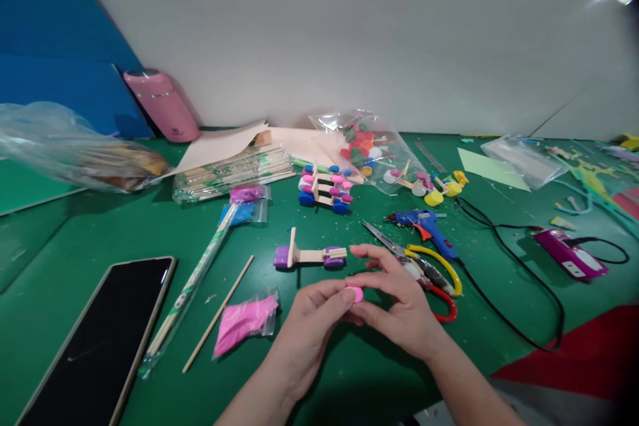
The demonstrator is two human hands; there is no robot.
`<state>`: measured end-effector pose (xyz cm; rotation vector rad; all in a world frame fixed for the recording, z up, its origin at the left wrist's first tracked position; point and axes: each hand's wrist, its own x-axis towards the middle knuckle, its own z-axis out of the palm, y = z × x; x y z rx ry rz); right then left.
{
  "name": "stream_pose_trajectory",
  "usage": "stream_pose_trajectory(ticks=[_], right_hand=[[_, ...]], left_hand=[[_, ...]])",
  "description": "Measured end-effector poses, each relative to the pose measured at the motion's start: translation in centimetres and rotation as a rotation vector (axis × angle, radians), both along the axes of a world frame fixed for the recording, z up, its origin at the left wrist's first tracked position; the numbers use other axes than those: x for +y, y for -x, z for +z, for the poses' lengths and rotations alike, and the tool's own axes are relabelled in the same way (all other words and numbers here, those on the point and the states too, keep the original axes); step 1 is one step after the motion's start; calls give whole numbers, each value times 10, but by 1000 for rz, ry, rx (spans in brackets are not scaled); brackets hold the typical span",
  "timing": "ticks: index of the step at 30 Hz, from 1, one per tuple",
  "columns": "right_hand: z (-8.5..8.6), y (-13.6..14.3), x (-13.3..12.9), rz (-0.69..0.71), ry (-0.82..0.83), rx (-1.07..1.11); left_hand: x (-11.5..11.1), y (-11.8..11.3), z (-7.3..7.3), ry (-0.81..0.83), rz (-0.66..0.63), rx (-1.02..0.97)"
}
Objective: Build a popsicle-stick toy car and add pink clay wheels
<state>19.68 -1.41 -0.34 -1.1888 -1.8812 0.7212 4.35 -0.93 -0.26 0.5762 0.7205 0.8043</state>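
On a green surface (200, 233) w/ white wall (299, 26) on far side: 1 pink lump (357, 294) near centre, held in fingertips of L hand (314, 309) & R hand (399, 293). Just beyond, 1 wooden toy (310, 256) w/ purple ends. To left, 1 phone (100, 339), 1 loose stick (218, 313), 1 pink bag (245, 324). Far left, 1 pink flask (167, 110). To right, 1 blue glue gun (433, 229), 1 purple box (572, 256).

Pink clay (356, 294), purple wheels (334, 257), blue glue gun (426, 227), green table (164, 229)
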Motion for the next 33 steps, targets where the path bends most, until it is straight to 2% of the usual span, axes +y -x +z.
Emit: stream_pose_trajectory(ticks=[14, 21, 26, 33], right_hand=[[-7, 2, -1, 6, -225, -104], [-6, 2, -3, -34, -194, -98], [-5, 2, -3, -100, -229, -131], [-3, 3, -3, -93, -241, -177]], left_hand=[[1, -2, -4, 8, -5, 27], [1, -2, -2, 22, 10, 98], [2, -2, -1, 6, -4, 93], [2, -2, -2, 34, 1, 74]])
